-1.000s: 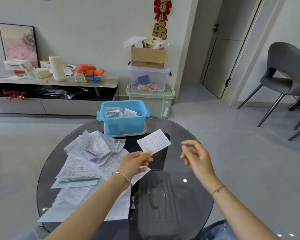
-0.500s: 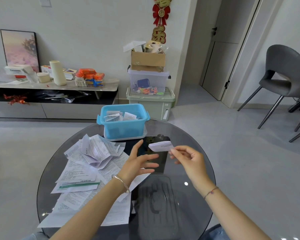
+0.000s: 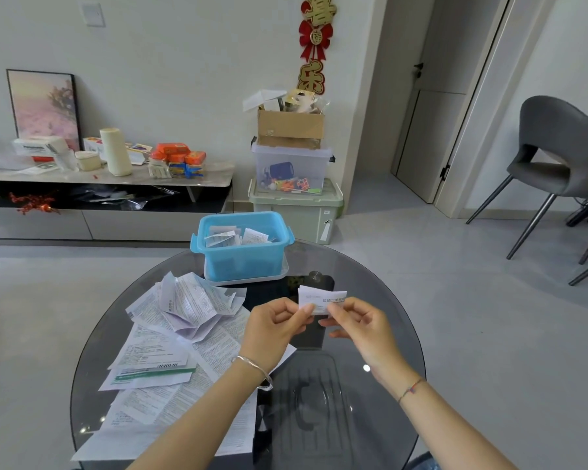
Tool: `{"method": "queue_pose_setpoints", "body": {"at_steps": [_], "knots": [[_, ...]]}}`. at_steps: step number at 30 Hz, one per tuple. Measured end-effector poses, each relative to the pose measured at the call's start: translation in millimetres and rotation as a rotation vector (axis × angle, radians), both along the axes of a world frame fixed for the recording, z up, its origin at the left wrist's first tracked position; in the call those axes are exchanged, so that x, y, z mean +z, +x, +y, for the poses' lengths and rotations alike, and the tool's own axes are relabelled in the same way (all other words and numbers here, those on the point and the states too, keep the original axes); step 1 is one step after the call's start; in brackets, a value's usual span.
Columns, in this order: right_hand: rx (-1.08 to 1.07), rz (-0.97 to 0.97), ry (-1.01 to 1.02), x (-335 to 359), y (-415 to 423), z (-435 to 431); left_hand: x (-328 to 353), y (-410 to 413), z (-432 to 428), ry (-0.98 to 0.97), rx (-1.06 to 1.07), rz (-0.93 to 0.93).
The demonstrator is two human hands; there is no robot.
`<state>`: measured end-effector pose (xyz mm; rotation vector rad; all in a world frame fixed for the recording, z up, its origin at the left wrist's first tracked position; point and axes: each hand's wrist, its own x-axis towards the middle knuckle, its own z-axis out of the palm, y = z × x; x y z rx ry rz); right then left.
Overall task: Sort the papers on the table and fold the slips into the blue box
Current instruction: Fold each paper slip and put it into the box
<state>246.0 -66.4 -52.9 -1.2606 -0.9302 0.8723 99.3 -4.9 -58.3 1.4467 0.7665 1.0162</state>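
Pinching the folded slip (image 3: 321, 297) from both sides, you have your left grip (image 3: 274, 329) on its left edge and your right grip (image 3: 364, 329) on its right, above the middle of the tabletop (image 3: 384, 412); the open blue box (image 3: 243, 262) stands at the far edge, loose papers (image 3: 170, 337) along the left edge.
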Motion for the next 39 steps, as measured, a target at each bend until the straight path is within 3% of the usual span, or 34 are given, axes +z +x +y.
{"method": "queue_pose_setpoints", "body": {"at_steps": [7,15,28,39], "knots": [[-0.016,0.069,0.014,-0.2,1.3,0.5,1.3,4.0,1.0,-0.011,0.012,-0.013],[-0.039,-0.009,0.004,0.5,4.3,1.1,-8.4,3.0,3.0,-0.042,0.042,-0.01],[-0.102,0.099,0.019,3.4,0.1,1.9,-4.8,9.1,-0.2,-0.12,0.056,-0.073],[-0.073,0.03,-0.002,1.0,1.1,2.7,-2.1,14.7,-6.1,-0.251,0.123,-0.152]]}}
